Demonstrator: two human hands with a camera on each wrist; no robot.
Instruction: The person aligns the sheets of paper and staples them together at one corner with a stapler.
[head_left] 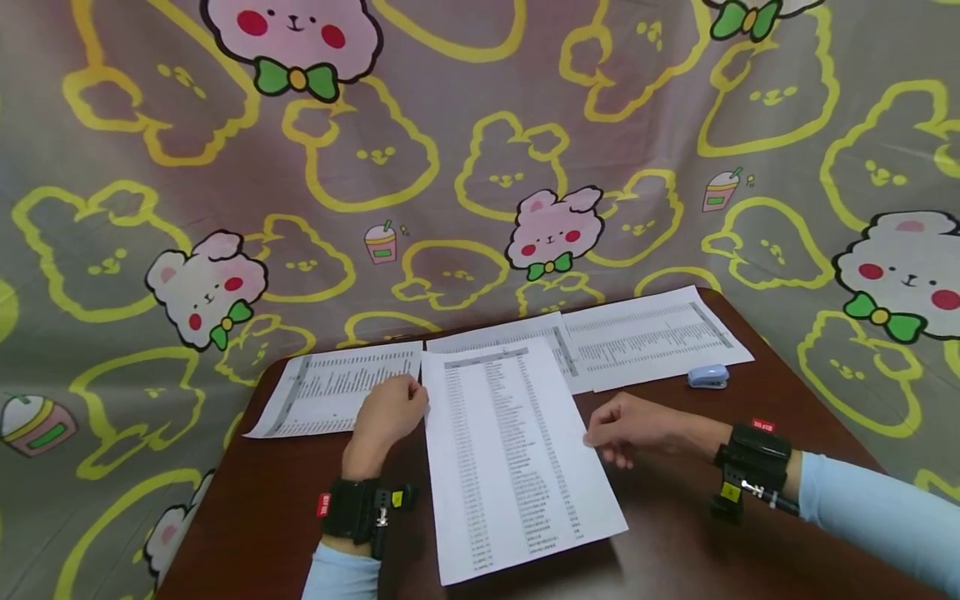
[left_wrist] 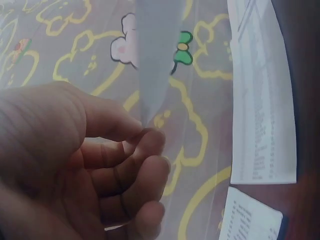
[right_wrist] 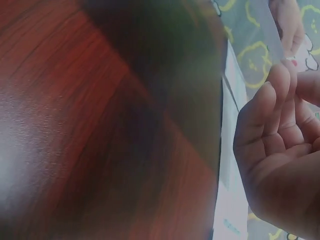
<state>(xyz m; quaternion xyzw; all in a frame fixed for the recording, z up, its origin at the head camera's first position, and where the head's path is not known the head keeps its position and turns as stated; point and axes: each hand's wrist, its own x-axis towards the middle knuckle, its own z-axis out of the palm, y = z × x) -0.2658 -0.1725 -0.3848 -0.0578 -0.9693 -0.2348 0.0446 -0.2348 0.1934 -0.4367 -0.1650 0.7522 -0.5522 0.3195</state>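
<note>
A white sheet of paper [head_left: 517,467] printed with a list is held up, tilted, over the dark wooden table [head_left: 247,508]. My left hand [head_left: 390,412] pinches its left edge near the top corner. In the left wrist view, thumb and forefinger of the left hand [left_wrist: 115,155] meet on the sheet [left_wrist: 157,65], which shows nearly edge-on. Lower down on the opposite edge, my right hand [head_left: 633,425] pinches the same sheet. The right wrist view shows the curled fingers of the right hand [right_wrist: 280,145]; their contact with the paper is hard to make out there.
Along the table's back lie three more printed sheets: a left one [head_left: 337,387], a middle one [head_left: 495,335] partly covered by the held sheet, and a right one [head_left: 652,333]. A small light-blue stapler [head_left: 708,377] sits at the right. Behind hangs a patterned cloth [head_left: 465,167].
</note>
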